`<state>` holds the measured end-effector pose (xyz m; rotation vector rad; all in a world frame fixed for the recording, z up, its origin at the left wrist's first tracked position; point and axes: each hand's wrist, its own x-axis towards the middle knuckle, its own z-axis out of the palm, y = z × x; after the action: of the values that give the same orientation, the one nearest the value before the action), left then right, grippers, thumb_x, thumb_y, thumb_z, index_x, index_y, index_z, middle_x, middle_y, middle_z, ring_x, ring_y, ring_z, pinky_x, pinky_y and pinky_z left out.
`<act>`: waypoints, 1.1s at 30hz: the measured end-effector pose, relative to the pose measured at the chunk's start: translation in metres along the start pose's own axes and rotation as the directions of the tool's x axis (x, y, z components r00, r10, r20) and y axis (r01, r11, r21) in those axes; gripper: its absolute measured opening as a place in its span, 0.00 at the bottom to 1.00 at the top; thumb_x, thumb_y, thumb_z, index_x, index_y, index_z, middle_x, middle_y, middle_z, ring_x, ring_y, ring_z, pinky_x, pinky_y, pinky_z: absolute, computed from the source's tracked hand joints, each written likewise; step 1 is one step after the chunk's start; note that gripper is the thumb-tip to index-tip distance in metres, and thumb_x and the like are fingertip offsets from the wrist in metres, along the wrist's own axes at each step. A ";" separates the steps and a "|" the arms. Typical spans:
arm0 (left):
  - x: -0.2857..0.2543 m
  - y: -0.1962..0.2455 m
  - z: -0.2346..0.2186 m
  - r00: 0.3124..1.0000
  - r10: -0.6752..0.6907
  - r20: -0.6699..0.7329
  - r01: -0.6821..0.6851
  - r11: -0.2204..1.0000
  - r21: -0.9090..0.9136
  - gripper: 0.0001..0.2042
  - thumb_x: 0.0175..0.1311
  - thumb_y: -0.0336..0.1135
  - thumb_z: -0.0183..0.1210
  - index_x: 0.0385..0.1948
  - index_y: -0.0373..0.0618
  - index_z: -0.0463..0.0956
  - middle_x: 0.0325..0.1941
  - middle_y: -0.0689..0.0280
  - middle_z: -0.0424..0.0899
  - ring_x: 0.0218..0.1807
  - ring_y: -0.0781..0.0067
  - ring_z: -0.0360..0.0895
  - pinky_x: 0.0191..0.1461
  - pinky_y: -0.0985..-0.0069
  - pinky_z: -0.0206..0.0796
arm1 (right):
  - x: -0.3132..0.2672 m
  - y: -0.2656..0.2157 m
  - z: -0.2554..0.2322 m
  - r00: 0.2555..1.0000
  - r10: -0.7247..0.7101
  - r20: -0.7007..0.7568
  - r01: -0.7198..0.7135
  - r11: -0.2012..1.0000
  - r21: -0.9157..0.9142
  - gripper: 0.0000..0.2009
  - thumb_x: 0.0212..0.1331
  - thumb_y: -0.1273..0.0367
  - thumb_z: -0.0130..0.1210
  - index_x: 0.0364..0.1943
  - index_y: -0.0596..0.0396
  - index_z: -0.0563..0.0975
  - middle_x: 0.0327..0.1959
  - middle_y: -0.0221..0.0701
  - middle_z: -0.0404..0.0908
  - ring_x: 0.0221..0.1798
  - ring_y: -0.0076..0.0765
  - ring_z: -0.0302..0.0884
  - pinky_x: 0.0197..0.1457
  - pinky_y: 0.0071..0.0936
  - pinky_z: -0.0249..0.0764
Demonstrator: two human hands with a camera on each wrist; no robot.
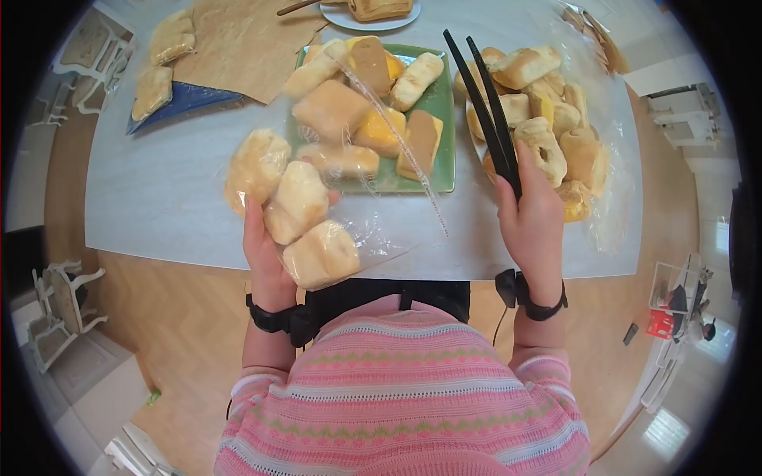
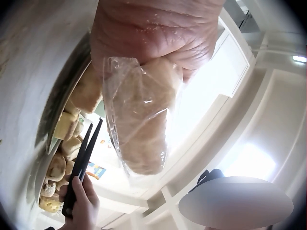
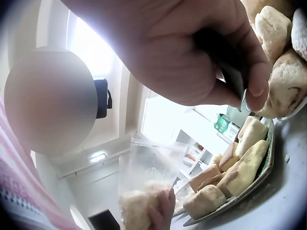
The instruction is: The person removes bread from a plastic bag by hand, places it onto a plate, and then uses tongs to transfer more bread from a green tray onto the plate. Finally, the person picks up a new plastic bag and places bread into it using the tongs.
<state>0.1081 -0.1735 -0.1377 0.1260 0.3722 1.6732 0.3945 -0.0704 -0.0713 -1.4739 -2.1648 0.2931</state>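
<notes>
My left hand (image 1: 266, 246) holds a clear plastic bag (image 1: 373, 230) with several bread rolls (image 1: 321, 255) inside, above the table's front edge. The bag's loose part spreads over the front of a green plate (image 1: 440, 170) of buns. In the left wrist view the bagged bread (image 2: 144, 124) lies against the palm. My right hand (image 1: 536, 226) grips black tongs (image 1: 494, 119), their tips pointing away from me and slightly apart, with nothing between them. The tongs stand between the green plate and a heaped plate of bread (image 1: 548, 151) at the right.
Brown paper (image 1: 238, 47) covers the back left of the table (image 1: 159, 214), beside two wrapped rolls (image 1: 152, 91) and a blue item (image 1: 186, 103). A white plate (image 1: 369, 22) with bread stands at the back. Loose clear plastic (image 1: 623, 198) lies at the right.
</notes>
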 end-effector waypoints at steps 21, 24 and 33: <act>0.001 -0.008 -0.004 0.995 0.022 -0.096 -0.011 0.994 0.112 0.34 0.72 0.59 0.39 0.69 0.43 0.53 0.69 0.55 0.65 0.61 0.44 0.72 0.62 0.49 0.68 | 0.046 -0.005 0.022 0.965 -0.245 -0.090 0.210 0.933 -0.291 0.18 0.52 0.70 0.61 0.49 0.53 0.75 0.28 0.31 0.78 0.34 0.37 0.78 0.32 0.34 0.74; 0.000 -0.008 -0.004 0.999 -0.019 -0.046 0.024 0.994 0.110 0.33 0.72 0.60 0.39 0.68 0.42 0.55 0.66 0.55 0.68 0.59 0.47 0.73 0.61 0.53 0.69 | 0.047 -0.006 0.023 0.963 -0.258 -0.081 0.227 0.934 -0.276 0.17 0.52 0.70 0.61 0.48 0.54 0.75 0.27 0.31 0.78 0.34 0.38 0.78 0.33 0.35 0.74; -0.001 -0.009 0.001 0.999 -0.015 -0.038 0.020 0.991 0.129 0.33 0.72 0.60 0.38 0.67 0.41 0.58 0.64 0.55 0.71 0.58 0.51 0.74 0.62 0.56 0.68 | 0.031 -0.032 0.049 0.993 -0.103 0.062 0.113 0.978 -0.177 0.20 0.55 0.69 0.58 0.51 0.62 0.72 0.26 0.38 0.79 0.29 0.44 0.80 0.29 0.37 0.75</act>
<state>0.1173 -0.1739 -0.1398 0.1875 0.5087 1.6358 0.3344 -0.0497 -0.0896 -1.4513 -2.3565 0.1000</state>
